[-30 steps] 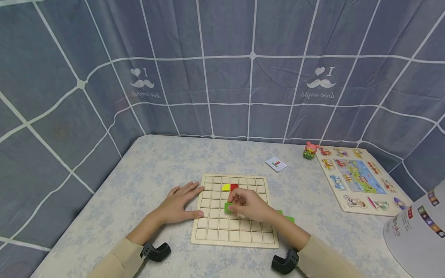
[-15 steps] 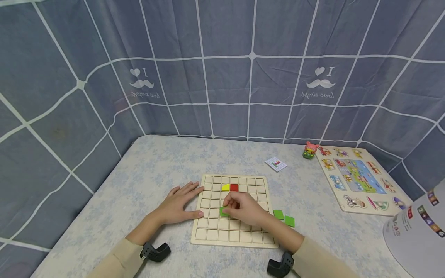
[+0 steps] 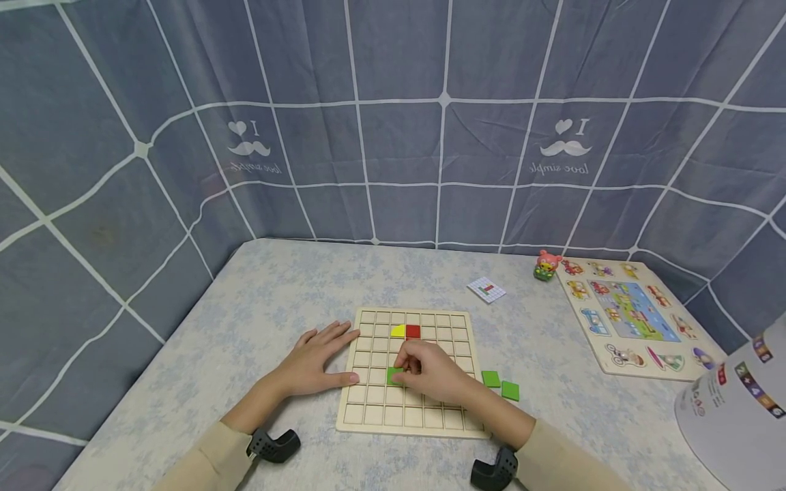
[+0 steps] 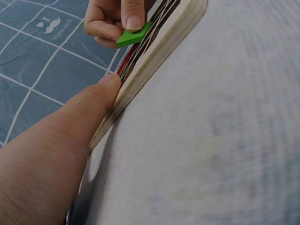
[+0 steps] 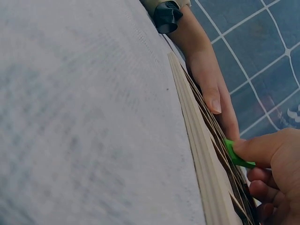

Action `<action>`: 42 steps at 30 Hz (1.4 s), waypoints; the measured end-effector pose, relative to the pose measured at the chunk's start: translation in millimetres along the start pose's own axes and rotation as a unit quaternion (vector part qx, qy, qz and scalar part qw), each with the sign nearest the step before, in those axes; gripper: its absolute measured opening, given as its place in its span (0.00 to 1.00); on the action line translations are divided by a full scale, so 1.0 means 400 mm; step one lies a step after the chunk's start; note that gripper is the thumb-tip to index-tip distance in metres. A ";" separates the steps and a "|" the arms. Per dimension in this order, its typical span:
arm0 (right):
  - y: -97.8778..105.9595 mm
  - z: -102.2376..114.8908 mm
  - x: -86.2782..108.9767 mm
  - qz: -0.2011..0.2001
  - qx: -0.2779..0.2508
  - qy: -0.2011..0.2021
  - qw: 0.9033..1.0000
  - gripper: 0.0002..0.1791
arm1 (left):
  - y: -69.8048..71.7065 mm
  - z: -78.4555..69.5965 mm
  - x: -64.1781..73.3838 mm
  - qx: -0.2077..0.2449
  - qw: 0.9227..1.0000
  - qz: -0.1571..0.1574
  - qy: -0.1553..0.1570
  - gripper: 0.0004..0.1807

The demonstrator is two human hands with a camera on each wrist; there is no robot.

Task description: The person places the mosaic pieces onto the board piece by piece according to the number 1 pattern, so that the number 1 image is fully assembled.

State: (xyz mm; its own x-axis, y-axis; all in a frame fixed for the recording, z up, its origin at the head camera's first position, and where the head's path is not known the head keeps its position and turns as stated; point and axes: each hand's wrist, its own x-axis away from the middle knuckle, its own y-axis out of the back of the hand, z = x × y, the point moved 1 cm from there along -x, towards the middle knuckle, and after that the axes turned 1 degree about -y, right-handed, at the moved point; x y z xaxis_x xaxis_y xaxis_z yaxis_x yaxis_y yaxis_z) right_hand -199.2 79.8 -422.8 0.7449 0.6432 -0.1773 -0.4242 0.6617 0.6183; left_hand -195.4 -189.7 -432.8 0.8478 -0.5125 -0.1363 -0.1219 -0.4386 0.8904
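Note:
A wooden grid board (image 3: pixel 374 413) lies on the table. My right hand (image 3: pixel 432 369) is over its middle and pinches a green square tile (image 3: pixel 394 376) between thumb and fingers. In the left wrist view the green tile (image 4: pixel 133 35) looks tilted, close to the grid; whether it touches the grid I cannot tell. My left hand (image 3: pixel 312 361) lies with fingers spread at the board's left edge, its thumb touching the rim. In the row near the top, a yellow piece (image 3: pixel 398 331) sits beside a red square (image 3: pixel 413 331).
Two loose green tiles (image 3: pixel 500 385) lie just right of the board. Behind it is a small pattern card (image 3: pixel 487 290). Farther right are a pink-headed figurine (image 3: pixel 546 265), a picture puzzle board (image 3: pixel 620 354) and a white cylindrical container (image 3: pixel 731 416). A grid-patterned curtain (image 3: pixel 399 136) surrounds the table.
My right hand has moved slightly left and down over the board with the green tile, then nearly stopped. The left hand has stayed in place.

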 end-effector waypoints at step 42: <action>0.063 -0.030 0.044 -0.009 -0.051 -0.017 0.999 0.04 | 0.000 -0.002 -0.001 0.002 1.000 -0.002 -0.004 0.46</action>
State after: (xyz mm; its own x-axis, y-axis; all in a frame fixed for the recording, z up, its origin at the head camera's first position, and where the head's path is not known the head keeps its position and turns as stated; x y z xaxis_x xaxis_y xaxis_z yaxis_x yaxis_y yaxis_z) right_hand -202.8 112.2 -419.4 0.7687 0.6191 -0.1605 -0.4603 0.7097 0.5333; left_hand -195.4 -188.8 -432.5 0.8442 -0.5168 -0.1426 -0.1213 -0.4432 0.8882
